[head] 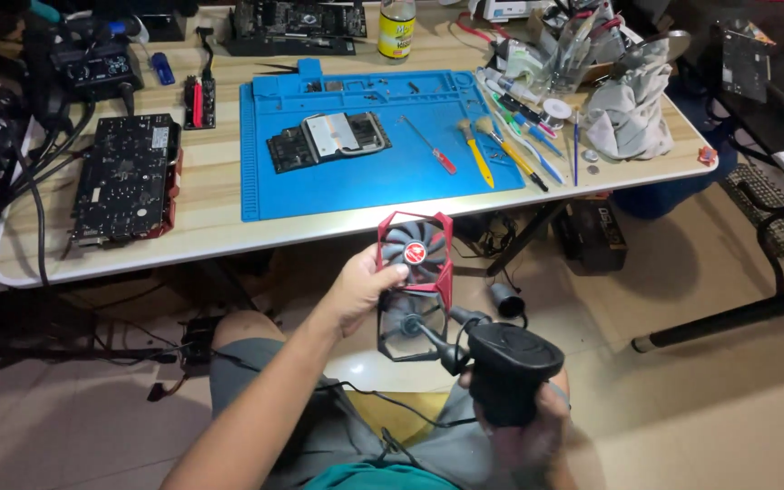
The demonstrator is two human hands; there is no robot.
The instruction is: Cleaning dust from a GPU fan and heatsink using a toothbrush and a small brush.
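ITEM 1 – fan shroud [416, 281], red/black, 2 fans. Held below the table edge, approx frame centre, over the person's lap. Long axis runs 12–6 o'clock; upper fan w/ red hub faces the camera, lower fan sits behind the blower's nozzle.

ITEM 2 – left hand [362, 289], closed round the shroud's left rim, at 9 o'clock of it; thumb on the front face.

ITEM 3 – right hand [512, 434], wrapped round the grip of a black electric air blower [501, 358], at 5 o'clock of the shroud. Nozzle points toward 10 o'clock, tip just beside the lower fan; touching or not, can't tell. Cable trails across the lap.

STEP (judged): dusting the fans w/ air, lower fan in hand. Next move likely calls for a firm hold on the rim so the shroud stays put, nozzle swept up to the upper fan.

ALSO PRESENT – table [210, 231] at 12 o'clock; blue work mat [365, 195] w/ bare circuit board + heatsink [328, 141]; red-handled screwdriver [430, 145]; yellow-handled brush [476, 150]; second card [127, 180] at 10 o'clock; grey cloth [628, 113] at 2 o'clock.
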